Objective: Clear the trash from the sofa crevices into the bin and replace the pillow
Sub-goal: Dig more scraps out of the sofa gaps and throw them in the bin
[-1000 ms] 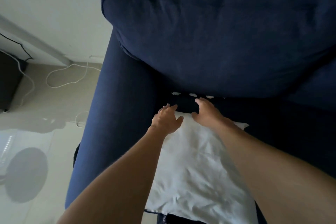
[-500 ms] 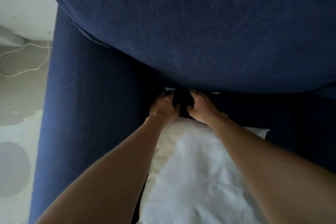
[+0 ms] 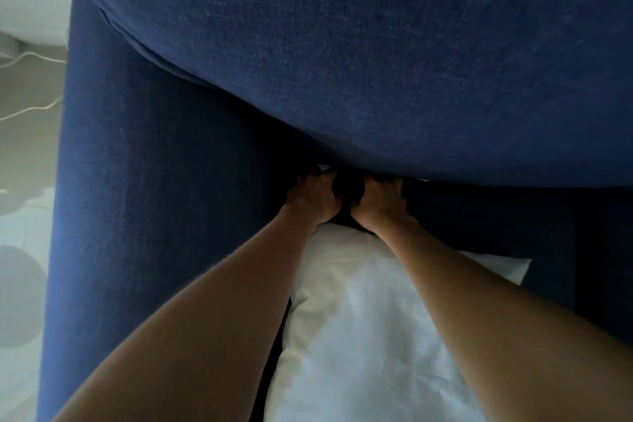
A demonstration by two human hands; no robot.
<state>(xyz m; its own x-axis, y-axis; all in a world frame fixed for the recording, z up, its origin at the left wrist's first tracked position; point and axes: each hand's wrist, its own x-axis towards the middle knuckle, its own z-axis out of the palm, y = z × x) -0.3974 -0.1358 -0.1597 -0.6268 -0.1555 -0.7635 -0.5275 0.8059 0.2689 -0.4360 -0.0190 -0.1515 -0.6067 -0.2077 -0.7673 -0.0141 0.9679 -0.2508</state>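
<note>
Pale floor (image 3: 27, 154) far left, with a thin white cable (image 3: 30, 58) trailing across it. Next to it, the navy fabric sofa: armrest (image 3: 137, 216) runs down the left side, back cushion (image 3: 376, 62) bulges over the top and fills most of the view.

Left hand (image 3: 313, 197): knuckles up, fingers curled and pushed into the dark crevice where the back cushion meets the seat. Fingertips hidden in there, so can't tell if it's gripping anything. A small white scrap (image 3: 324, 167) shows in the crevice just above it, close to the fingers; contact unclear.

Right hand (image 3: 382, 200): just beside the left, narrow dark gap between them, same posture, fingers curled into the crevice under the cushion edge. Grasp also can't be told. Another sliver of white (image 3: 423, 179) sits at the cushion edge just right of it.

White pillow (image 3: 376, 336): lying on the seat below both hands, under both forearms, its far edge near the wrists, right corner sticking out past the right forearm. Neither hand is holding it.

Right of the pillow: dark seat (image 3: 565, 250), in shadow, no detail readable.
</note>
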